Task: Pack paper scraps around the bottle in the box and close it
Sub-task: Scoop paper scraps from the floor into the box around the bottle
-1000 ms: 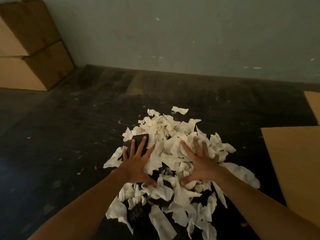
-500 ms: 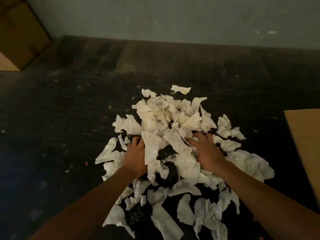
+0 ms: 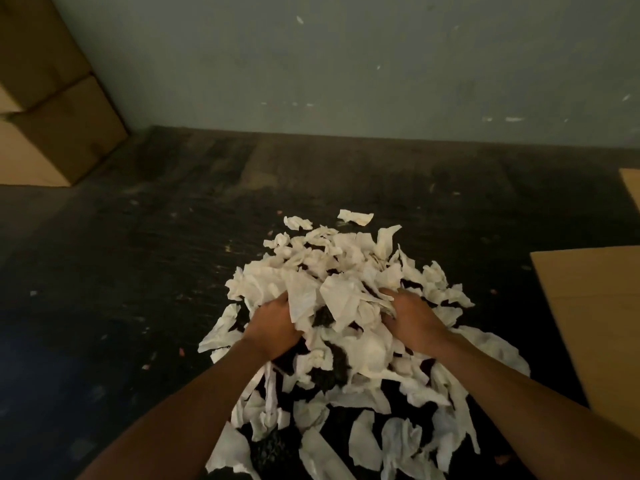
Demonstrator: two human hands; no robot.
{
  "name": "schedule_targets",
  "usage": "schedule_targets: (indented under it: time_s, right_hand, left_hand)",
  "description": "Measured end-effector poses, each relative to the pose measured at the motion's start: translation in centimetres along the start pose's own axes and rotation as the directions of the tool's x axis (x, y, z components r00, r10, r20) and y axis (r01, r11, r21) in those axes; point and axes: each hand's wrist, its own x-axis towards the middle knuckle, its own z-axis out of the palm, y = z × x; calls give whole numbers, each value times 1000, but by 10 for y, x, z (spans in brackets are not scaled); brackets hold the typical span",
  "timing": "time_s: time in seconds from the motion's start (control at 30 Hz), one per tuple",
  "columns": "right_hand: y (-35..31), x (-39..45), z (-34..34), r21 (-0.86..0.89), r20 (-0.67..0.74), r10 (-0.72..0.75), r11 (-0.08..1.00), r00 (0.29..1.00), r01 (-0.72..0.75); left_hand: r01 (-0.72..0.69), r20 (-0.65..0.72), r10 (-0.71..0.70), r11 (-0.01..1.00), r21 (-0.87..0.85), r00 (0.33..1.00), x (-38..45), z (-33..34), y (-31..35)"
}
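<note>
A heap of white torn paper scraps (image 3: 349, 258) lies on the dark floor in front of me. My left hand (image 3: 273, 327) digs into its left side with the fingers curled under a bunch of scraps. From the right, my right hand (image 3: 415, 323) presses in, its fingers buried in the same bunch. Between the two hands a clump of scraps (image 3: 343, 306) is gathered and slightly raised. A tan cardboard flap (image 3: 595, 320) of the box shows at the right edge. No bottle is visible.
Two stacked brown cardboard boxes (image 3: 52, 109) stand at the far left against the grey wall (image 3: 346, 64). Dark floor (image 3: 138, 271) with small bits of debris stretches around the heap. A second cardboard edge (image 3: 632, 188) shows far right.
Both hands went from lying flat on the heap with spread fingers to curling in and scooping a clump of scraps between them. The camera view shifted.
</note>
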Motion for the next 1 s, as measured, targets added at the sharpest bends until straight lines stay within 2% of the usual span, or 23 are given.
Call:
schedule_targets:
  time_s: [0.23,0.37,0.47,0.57,0.7,1.0]
  right_hand:
    - [-21,-31,-70,175,-101,-46,983,994,63]
    - [-36,-54,-109,185,-167,-121,971,978,152]
    - [-47,-77,-138,170,-214,-158,966,964,196]
    - [-48,-94,-163,112,-231,-147,978,962,176]
    - [-32,-114,-197,21,-231,-86,995,969,93]
    - [51,-191,-284,9,-338,-164,984,927,178]
  left_hand:
    - [24,-138,-36,995,-93,990,-17,-52,11]
    - [-9,-249,-36,984,-179,968,-29,-81,33]
    - [17,-273,-81,973,-230,959,-35,-100,43]
    - [27,-289,-107,963,-267,951,-41,-117,59]
    - [-5,-339,-88,965,-263,937,-53,-140,98]
    - [-35,-446,-75,972,-234,892,-59,-147,231]
